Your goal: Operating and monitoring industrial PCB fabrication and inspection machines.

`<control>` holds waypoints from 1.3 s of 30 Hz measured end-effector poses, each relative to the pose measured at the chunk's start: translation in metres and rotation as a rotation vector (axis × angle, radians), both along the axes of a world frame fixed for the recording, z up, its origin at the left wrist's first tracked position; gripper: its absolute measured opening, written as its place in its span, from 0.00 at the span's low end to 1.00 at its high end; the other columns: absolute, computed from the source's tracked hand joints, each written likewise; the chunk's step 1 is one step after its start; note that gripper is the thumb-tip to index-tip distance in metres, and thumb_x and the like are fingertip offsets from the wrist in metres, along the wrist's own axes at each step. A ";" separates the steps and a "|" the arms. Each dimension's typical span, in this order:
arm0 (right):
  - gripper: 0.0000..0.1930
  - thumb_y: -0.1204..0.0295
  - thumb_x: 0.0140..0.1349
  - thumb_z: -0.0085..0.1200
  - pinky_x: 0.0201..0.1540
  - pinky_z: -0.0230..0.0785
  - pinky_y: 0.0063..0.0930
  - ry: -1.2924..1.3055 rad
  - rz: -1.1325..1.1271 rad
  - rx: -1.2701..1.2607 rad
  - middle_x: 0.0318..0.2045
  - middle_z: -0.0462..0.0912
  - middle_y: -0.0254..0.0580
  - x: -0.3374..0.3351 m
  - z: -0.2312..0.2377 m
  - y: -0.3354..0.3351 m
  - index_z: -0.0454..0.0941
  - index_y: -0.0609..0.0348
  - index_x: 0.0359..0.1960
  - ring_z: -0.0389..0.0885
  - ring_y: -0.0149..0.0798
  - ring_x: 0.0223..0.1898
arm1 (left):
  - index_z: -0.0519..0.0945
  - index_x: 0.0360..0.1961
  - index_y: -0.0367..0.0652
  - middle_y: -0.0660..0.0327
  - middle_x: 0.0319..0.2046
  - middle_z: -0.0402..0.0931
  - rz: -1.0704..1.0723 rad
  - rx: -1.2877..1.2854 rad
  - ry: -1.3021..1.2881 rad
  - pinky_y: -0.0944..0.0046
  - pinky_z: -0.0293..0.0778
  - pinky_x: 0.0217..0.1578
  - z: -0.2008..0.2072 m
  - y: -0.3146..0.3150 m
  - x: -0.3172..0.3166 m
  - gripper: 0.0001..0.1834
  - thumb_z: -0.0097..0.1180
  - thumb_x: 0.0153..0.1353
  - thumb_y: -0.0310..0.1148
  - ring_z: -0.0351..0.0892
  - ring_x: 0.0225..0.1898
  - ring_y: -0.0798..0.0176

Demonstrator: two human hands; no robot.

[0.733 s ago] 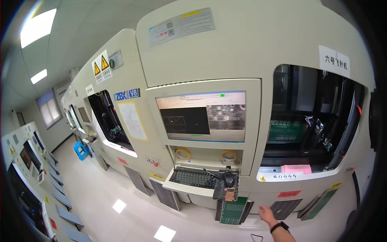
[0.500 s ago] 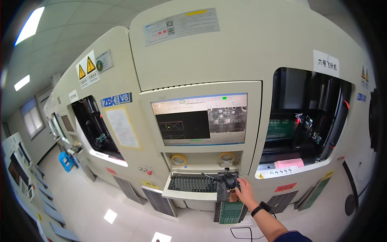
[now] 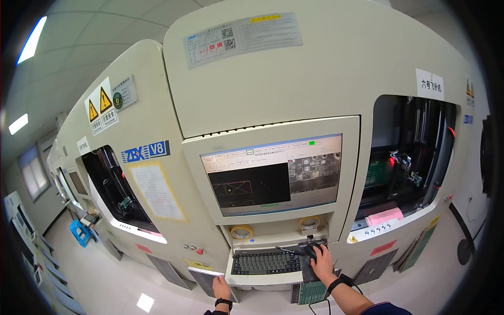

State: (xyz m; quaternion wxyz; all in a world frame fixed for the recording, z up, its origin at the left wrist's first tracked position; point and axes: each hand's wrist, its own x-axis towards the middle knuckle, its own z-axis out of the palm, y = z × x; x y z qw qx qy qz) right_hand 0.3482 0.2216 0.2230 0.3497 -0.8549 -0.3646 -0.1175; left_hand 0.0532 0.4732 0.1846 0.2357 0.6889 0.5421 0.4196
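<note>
My right hand (image 3: 324, 263) rests over a black mouse (image 3: 312, 249), fingers curved around it, on a dark pad at the right end of the pull-out keyboard tray (image 3: 262, 280). Left of the mouse lies a black keyboard (image 3: 265, 263), with a thin dark pen-like stick at its upper right. My left hand (image 3: 221, 288) is closed at the tray's front left corner, its thumb up against the edge; its other fingers are partly hidden. Above the tray, a lit screen (image 3: 278, 176) shows a dark drawing area beside a grey close-up of a circuit board.
Two rolls of yellow tape (image 3: 241, 232) sit in the recess under the screen. A pink cloth (image 3: 385, 216) lies on the ledge of the right machine window. Flat boards (image 3: 377, 266) lean along the machine's base. A blue stool (image 3: 80, 233) stands far left.
My left hand has come into view at the tray's left corner. My right hand has moved further forward over the mouse. The whole view has shifted slightly.
</note>
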 end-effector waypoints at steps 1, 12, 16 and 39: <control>0.28 0.72 0.50 0.59 0.59 0.59 0.45 -0.006 -0.010 0.000 0.57 0.64 0.57 -0.002 0.001 0.002 0.68 0.54 0.56 0.64 0.57 0.56 | 0.75 0.41 0.32 0.41 0.38 0.77 -0.048 -0.123 0.103 0.45 0.68 0.45 0.004 0.006 0.006 0.26 0.36 0.67 0.47 0.75 0.42 0.37; 0.26 0.71 0.52 0.57 0.58 0.60 0.45 -0.063 -0.013 -0.105 0.57 0.63 0.54 -0.013 0.014 0.018 0.68 0.50 0.56 0.63 0.57 0.56 | 0.76 0.39 0.38 0.43 0.37 0.79 -0.159 -0.383 0.485 0.41 0.70 0.42 0.022 0.025 0.031 0.33 0.23 0.68 0.55 0.77 0.42 0.39; 0.25 0.71 0.53 0.57 0.58 0.61 0.44 -0.065 0.004 -0.096 0.57 0.62 0.54 -0.016 0.015 0.019 0.68 0.50 0.56 0.64 0.57 0.56 | 0.76 0.37 0.40 0.46 0.33 0.80 -0.120 -0.319 0.463 0.43 0.72 0.37 0.020 0.025 0.030 0.30 0.29 0.67 0.54 0.78 0.37 0.39; 0.28 0.69 0.55 0.58 0.60 0.58 0.45 -0.044 0.018 -0.124 0.60 0.60 0.54 -0.024 0.018 0.025 0.65 0.49 0.59 0.62 0.58 0.58 | 0.76 0.34 0.40 0.46 0.30 0.79 -0.102 -0.245 0.443 0.42 0.71 0.34 0.024 0.026 0.020 0.28 0.30 0.68 0.52 0.78 0.34 0.39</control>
